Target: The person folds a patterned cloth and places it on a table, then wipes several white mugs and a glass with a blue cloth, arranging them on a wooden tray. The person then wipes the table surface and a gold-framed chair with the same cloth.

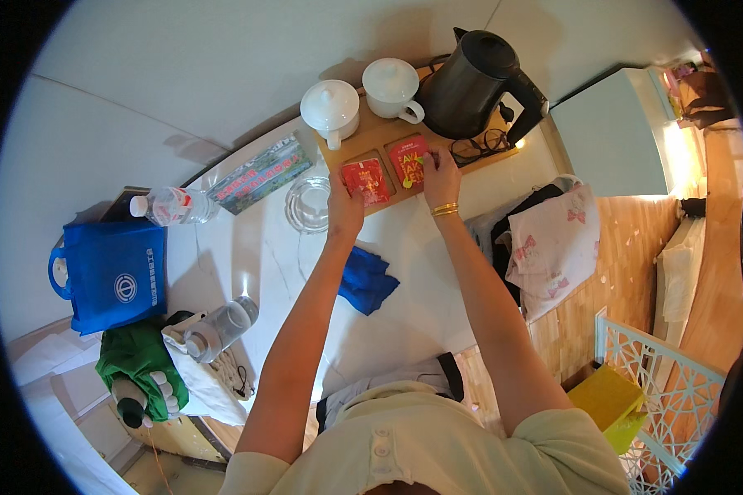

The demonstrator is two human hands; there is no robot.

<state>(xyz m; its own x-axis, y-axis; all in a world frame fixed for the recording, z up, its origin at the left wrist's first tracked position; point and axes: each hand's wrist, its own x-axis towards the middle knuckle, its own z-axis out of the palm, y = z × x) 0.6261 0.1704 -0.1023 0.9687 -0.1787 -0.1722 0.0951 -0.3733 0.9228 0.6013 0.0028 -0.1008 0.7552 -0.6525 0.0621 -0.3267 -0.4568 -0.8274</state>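
Observation:
A wooden tray (371,137) with recessed compartments lies on the white marble-patterned table (288,272). Two red packets with print rest side by side at its front. My left hand (345,207) is at the left red packet (366,180), its thumb by the packet's lower left edge; whether it grips packet or tray is unclear. With bent fingertips, my right hand (441,179) holds the right edge of the right red packet (408,159). Behind them stand two lidded white cups, the left cup (330,108) and the right cup (390,86). A dark electric kettle (470,83) occupies the tray's right end.
Eyeglasses (482,146) lie before the kettle. Left of the tray are a glass ashtray (309,205), a printed sign (261,174), a water bottle (182,206) and a blue bag (114,275). Blue cloth (368,281) lies between my forearms; folded clothes (551,241) sit at right.

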